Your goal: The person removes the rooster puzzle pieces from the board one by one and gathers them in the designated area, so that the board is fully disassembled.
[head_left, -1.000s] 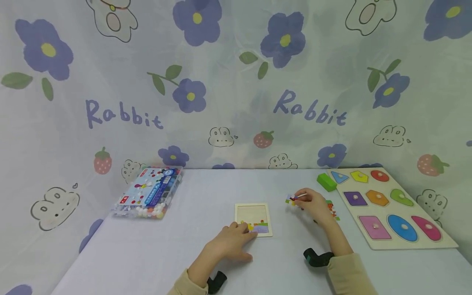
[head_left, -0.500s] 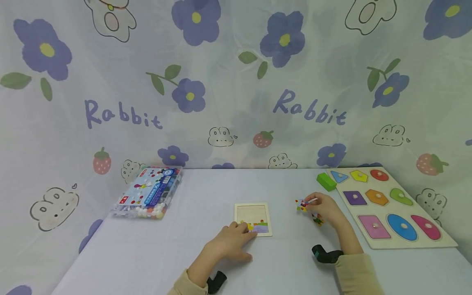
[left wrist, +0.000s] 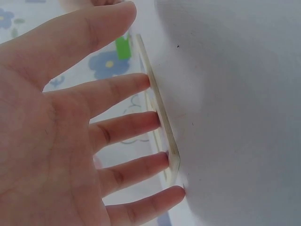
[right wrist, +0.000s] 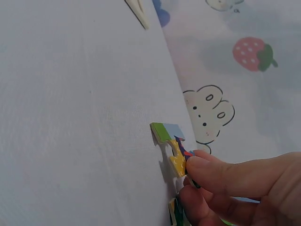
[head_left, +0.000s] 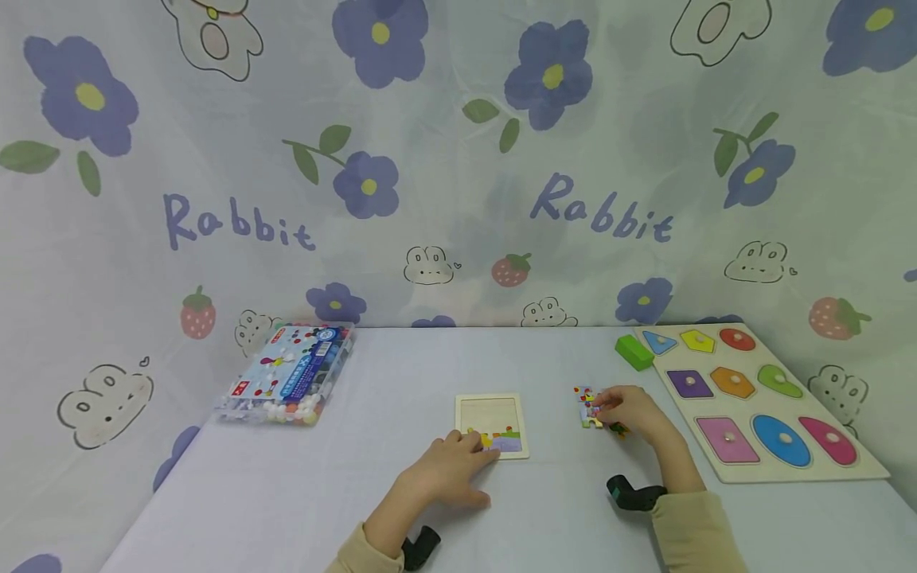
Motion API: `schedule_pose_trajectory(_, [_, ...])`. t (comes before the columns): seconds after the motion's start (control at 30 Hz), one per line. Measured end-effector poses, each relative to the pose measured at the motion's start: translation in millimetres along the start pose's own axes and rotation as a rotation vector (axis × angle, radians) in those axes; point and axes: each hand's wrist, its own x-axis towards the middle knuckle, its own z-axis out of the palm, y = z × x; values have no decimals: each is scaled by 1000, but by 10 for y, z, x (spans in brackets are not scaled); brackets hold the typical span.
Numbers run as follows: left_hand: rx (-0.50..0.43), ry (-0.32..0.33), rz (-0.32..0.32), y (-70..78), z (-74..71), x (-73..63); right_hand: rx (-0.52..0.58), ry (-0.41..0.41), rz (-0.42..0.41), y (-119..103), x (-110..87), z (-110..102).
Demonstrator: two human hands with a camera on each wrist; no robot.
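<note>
On the tabletop (head_left: 286, 493), the outspread left hand (head_left: 446, 471) touches the puzzle tray (head_left: 489, 414) while the right hand (head_left: 636, 409) pinches a jigsaw piece (right wrist: 177, 165) and, dipping, might nudge the dark-green piece (right wrist: 174, 213)

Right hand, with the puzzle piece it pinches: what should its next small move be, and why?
Probably carry the puzzle piece to the wooden frame and lower it into the bare part. The right hand has it between thumb and fingers, the left hand touches the frame, and coloured pieces show only along the frame's near side.
</note>
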Motion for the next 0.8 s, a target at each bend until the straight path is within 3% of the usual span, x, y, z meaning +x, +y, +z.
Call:
schedule_pose_trajectory(0.57, [-7,-2,1,0,-2,-4,-71,83,14,-33,3,17])
schedule_pose_trajectory(0.8, [-27,1,-6,-5,2,-2,-7,151,-79,-131,-14,47])
